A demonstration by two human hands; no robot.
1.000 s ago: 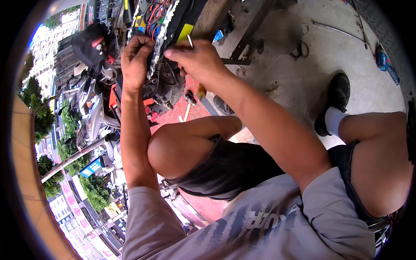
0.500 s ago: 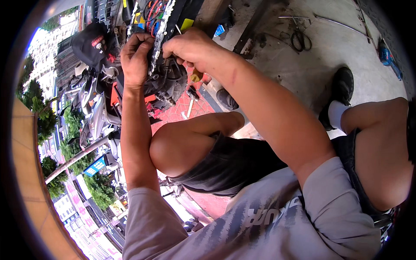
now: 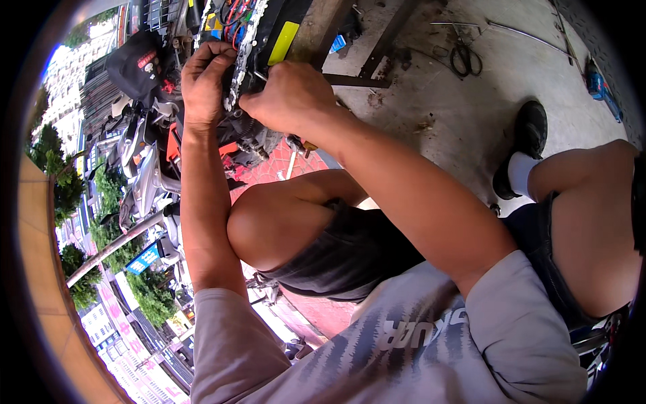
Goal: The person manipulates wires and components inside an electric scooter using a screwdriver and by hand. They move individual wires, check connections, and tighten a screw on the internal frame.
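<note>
A black housing (image 3: 303, 17) holds red, black and blue wires (image 3: 232, 20), with a white, lumpy strip (image 3: 249, 50) along its edge and a yellow label (image 3: 282, 42) beside that. My left hand (image 3: 205, 84) is pinched at the left of the strip; whatever is between its fingertips is hidden. My right hand (image 3: 286, 101) is closed at the strip's lower right. A thin metal shaft (image 3: 260, 75) shows by its fingers, probably part of a tool, mostly covered by the hand. Dark mechanical parts (image 3: 249, 141) lie below both hands.
A black metal frame (image 3: 363, 82) is to the right. Scissors (image 3: 465, 60), long rods (image 3: 525, 37) and a blue power tool (image 3: 599, 91) lie on the concrete floor (image 3: 484, 108). A black bag (image 3: 131, 71) and parked scooters (image 3: 145, 161) are left, red paving (image 3: 276, 165) below.
My right hand has moved down and slightly left along the strip, uncovering more of the yellow label. My left hand has shifted slightly left and up, its fingers still bent at the strip.
</note>
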